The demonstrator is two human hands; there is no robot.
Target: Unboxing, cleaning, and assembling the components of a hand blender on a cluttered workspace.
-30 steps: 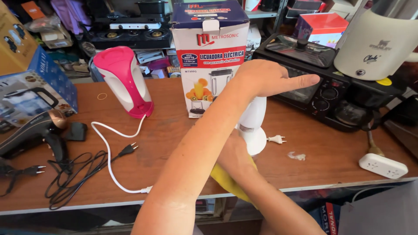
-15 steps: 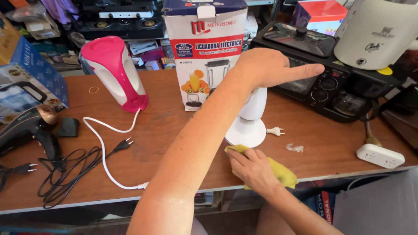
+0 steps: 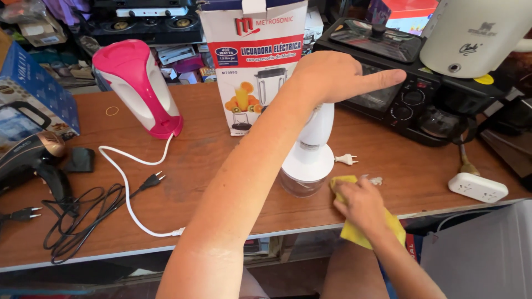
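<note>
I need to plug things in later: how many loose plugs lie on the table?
3: a black plug at the left edge, another black plug left of centre, a white plug beside the chopper. Others may be hidden.

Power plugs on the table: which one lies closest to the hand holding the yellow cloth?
The small white plug, just right of the white chopper and above the right hand. The two black plugs lie far left.

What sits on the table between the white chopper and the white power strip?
In the head view, between the white chopper and the power strip: a white plug, the right hand pressing a yellow cloth.
</note>
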